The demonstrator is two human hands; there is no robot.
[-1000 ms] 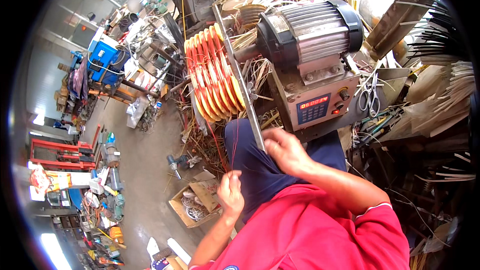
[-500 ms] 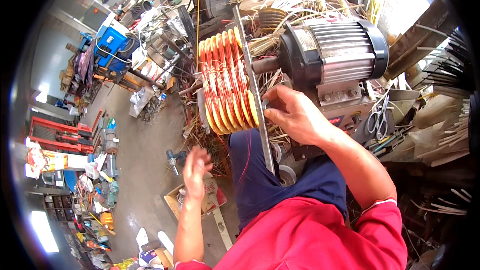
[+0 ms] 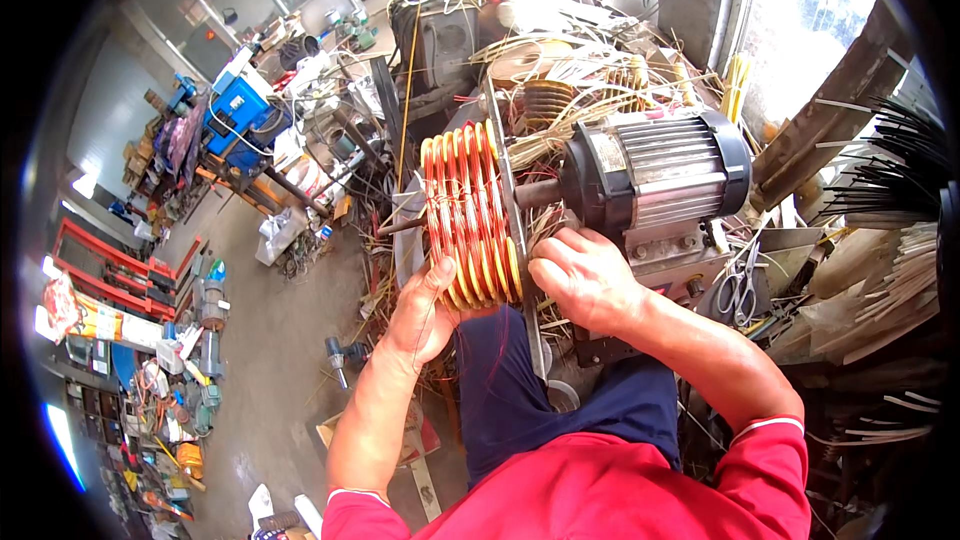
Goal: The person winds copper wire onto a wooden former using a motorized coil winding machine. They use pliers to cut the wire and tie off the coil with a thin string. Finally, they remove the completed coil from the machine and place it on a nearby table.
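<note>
my left hand (image 3: 418,318) gripping the lower left of a yellow spool (image 3: 488,278) wound with red wire (image 3: 462,205), left of the motor (image 3: 682,175), my right hand (image 3: 587,278) curled beside the metal bar (image 3: 532,325), its hold unclear

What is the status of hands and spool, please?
Left hand at wire-wound spool. Right hand by metal bar, grip unclear. Bar separates right hand from spool.

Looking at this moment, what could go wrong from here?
Pinched fingers: the left hand is at the yellow former and the right hand is close beside the metal bar; if the motor's shaft turned, either might be caught or struck.

Disturbed winding: the left thumb is close against the red wire, so a careless push could shift strands.
</note>
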